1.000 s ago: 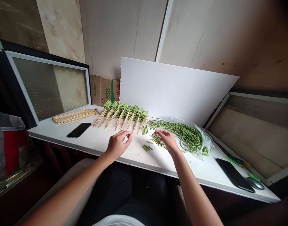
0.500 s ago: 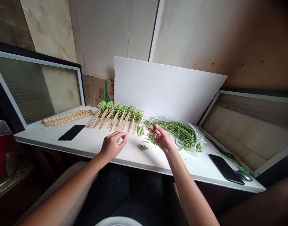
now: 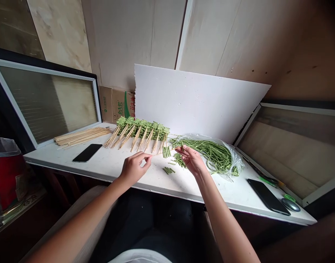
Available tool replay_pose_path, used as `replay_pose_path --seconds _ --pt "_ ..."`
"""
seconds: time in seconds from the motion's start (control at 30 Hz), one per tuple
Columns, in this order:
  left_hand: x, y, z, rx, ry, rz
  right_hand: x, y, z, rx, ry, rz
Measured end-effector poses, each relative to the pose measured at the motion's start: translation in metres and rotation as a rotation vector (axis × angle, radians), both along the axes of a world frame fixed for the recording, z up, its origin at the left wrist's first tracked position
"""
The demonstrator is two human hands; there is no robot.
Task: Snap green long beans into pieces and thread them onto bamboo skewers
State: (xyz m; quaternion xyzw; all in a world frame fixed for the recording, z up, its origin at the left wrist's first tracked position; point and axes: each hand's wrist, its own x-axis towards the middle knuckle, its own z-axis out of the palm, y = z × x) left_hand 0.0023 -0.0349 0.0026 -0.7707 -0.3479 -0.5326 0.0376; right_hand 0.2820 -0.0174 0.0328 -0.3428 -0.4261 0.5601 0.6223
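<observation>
My left hand (image 3: 136,167) pinches the blunt end of a bamboo skewer (image 3: 157,154), which lies nearly level between my hands. Several short green bean pieces (image 3: 166,152) sit side by side on it, pierced through. At the skewer's other end, my right hand (image 3: 193,160) is closed, with a bean piece (image 3: 182,144) between thumb and fingers. Its palm partly hides a small pile of cut beans (image 3: 179,160). Closer to the table edge lies a little group of loose bean pieces (image 3: 169,170).
Stacked bean skewers (image 3: 142,128) lie behind my left hand, sticks forward. Left are bare skewers (image 3: 82,136) and a phone (image 3: 87,152). Long beans in a plastic bag (image 3: 216,153), another phone (image 3: 267,196) and a mouse (image 3: 291,204) are right. A white board (image 3: 195,102) stands behind.
The view has shifted slightly, so everything appears a little further right. Both hands keep nearly the same pose, and the skewer between them shows more clearly.
</observation>
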Motion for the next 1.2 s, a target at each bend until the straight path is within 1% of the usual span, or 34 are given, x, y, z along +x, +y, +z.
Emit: replay_pose_path --seconds 0.27,0.6,0.83,0.93,1.07,1.2 --pt "0.001 0.000 0.000 0.039 0.017 0.035 -0.007 -0.004 0.000 0.063 -0.056 -0.088" --pt "-0.001 0.002 -0.001 0.062 0.015 0.030 -0.022 -0.003 -0.009 0.096 -0.066 -0.198" --pt "0.000 0.003 -0.004 0.084 0.006 0.024 -0.028 -0.005 -0.008 0.102 -0.015 -0.196" --pt "0.001 0.002 -0.005 0.118 0.002 0.012 -0.036 -0.008 -0.010 0.109 -0.028 -0.207" --pt "0.001 -0.001 0.001 0.188 0.018 -0.004 -0.055 -0.015 -0.012 0.077 -0.017 -0.218" --pt "-0.002 -0.003 0.009 0.162 0.017 0.023 -0.064 -0.020 -0.008 0.073 -0.012 -0.200"
